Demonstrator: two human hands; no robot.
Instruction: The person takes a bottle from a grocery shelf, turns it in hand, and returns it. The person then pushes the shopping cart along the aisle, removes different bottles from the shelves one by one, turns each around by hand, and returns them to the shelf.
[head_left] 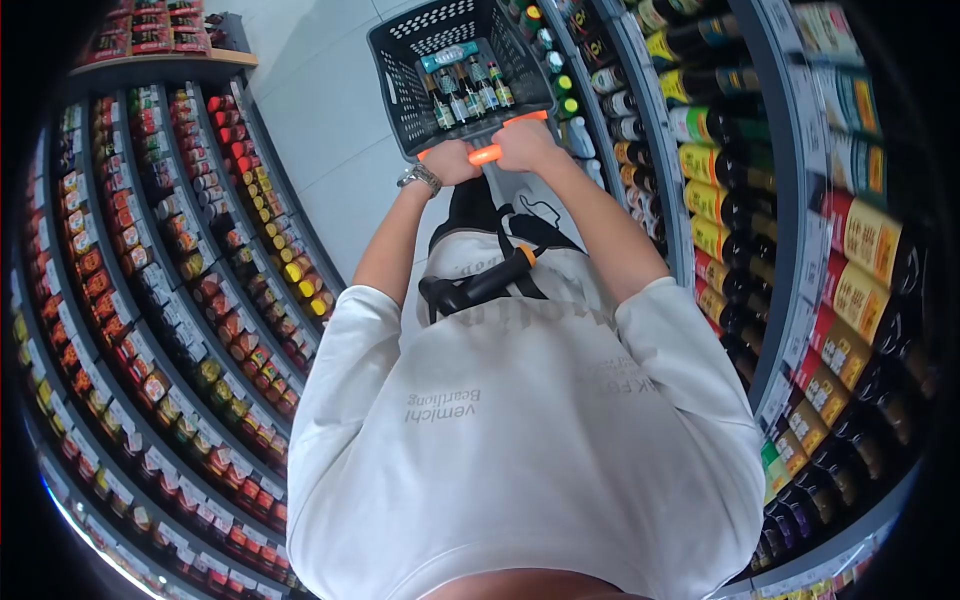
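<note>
Both of my hands are closed round the orange handle (485,155) of a dark grey shopping cart (392,88). My left hand (450,161), with a metal watch (420,179) at its wrist, grips the handle's left part. On the right part lies my right hand (526,144), its fingers wrapped over the bar. Inside the cart basket, several small dark bottles (459,106) with pale labels lie near the handle end. A teal and white package (449,57) sits beyond them.
Shelves of jars (215,200) curve along the left side. On the right, close to the cart, stand shelves of large bottles (705,200) and smaller ones. A display of red packets (150,30) is at the upper left. Light floor tiles (310,110) show beside the cart.
</note>
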